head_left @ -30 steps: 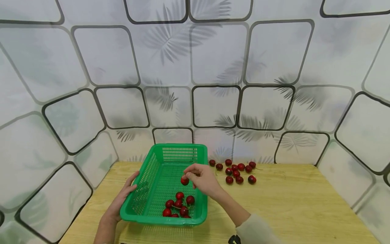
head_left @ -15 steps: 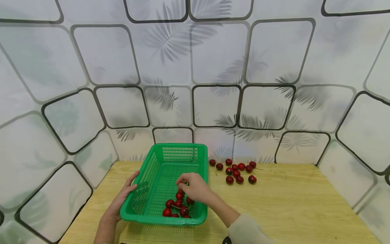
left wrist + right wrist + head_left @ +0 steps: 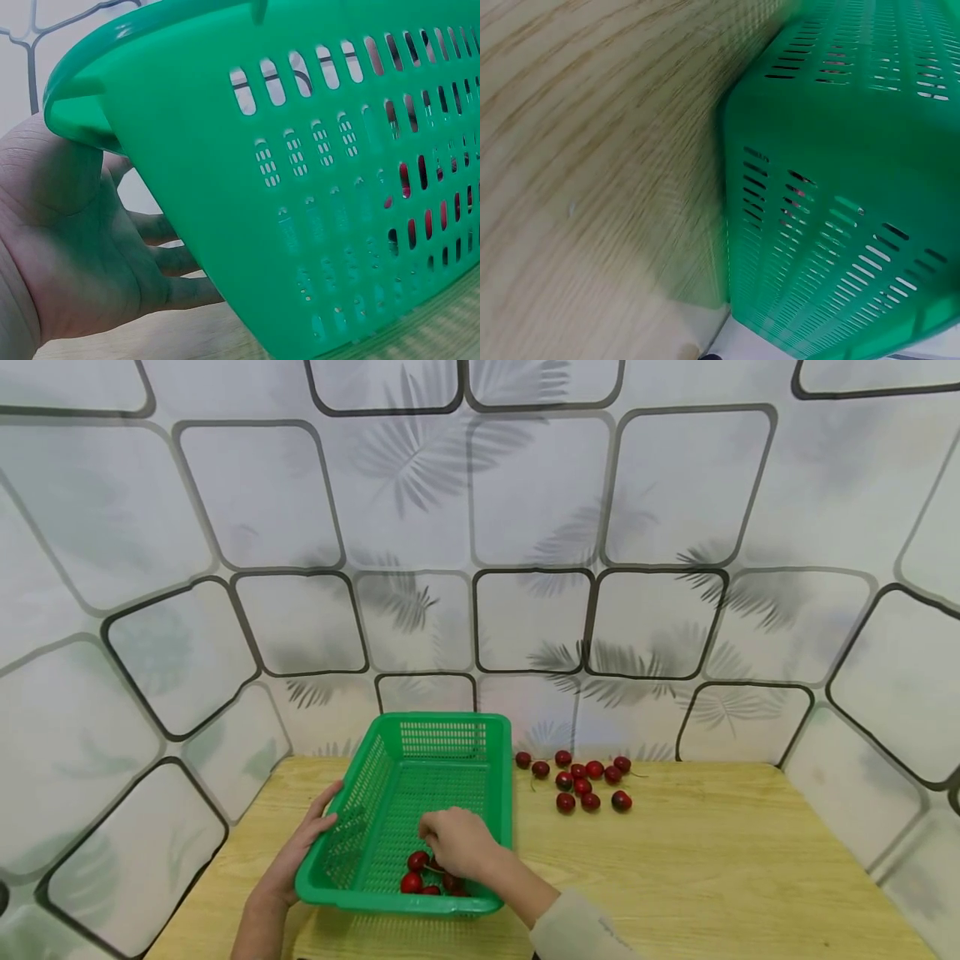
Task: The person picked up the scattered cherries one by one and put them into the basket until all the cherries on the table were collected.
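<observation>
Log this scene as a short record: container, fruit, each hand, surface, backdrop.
Container: green slotted plastic basket, upright
Fruit inside: red cherries toward the near end, some hidden by a hand
Fruit outside: about a dozen cherries on the table, loosely grouped right of the basket
Left hand: left hand against the basket's left side
Right hand: right hand over the cherries inside; fingertips hidden, so grip unclear
Surface: light wood-grain table
Backdrop: pale sheet with rounded outlines and leaf prints
</observation>
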### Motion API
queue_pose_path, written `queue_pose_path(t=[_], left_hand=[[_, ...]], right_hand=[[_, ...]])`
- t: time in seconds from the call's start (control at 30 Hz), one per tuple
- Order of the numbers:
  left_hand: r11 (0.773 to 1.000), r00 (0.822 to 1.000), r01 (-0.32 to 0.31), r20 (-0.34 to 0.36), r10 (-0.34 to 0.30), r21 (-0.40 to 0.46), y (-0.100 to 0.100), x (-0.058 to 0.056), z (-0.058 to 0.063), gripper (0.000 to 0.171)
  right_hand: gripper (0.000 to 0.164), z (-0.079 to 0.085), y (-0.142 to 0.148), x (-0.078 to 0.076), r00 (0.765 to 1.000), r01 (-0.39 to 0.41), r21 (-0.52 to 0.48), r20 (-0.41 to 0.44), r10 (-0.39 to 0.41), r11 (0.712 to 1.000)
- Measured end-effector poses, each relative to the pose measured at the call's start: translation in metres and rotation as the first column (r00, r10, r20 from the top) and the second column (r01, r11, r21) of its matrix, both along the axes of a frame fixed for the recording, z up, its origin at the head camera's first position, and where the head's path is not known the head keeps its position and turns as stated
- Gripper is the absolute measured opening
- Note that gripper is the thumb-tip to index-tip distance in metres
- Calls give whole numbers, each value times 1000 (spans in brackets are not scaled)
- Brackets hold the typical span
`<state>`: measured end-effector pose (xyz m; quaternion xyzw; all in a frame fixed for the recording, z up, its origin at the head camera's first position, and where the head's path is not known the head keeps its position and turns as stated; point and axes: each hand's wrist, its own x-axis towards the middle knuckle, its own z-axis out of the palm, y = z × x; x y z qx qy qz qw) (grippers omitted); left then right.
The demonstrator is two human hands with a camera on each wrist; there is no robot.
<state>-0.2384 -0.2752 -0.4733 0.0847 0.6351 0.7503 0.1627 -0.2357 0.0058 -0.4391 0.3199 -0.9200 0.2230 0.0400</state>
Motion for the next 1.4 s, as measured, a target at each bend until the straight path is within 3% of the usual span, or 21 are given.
queue_pose_path(t=[0.17, 0.33, 0.57, 0.93, 1.4], left_hand=[[999, 999, -31, 8, 31, -15, 2, 0, 1, 62], [1000, 1000, -16, 13, 16, -7, 2, 0, 1, 62], [1000, 1000, -15, 4, 16, -14, 1, 2, 2, 62], [1000, 1000, -19, 0, 19, -19, 2, 2, 1, 61], [999, 1000, -23, -5, 23, -25, 3, 2, 1, 60]], right_hand=[[13, 0, 0, 3, 1000, -20, 50, 9, 20, 999], [14, -1, -2, 6, 998, -44, 118, 53, 38, 992], [19, -4, -4, 7, 998, -44, 171, 47, 37, 984], [24, -7, -4, 7, 1000, -12, 158, 13, 10, 987], [14, -6, -2, 4, 1000, -9, 118, 7, 8, 993]])
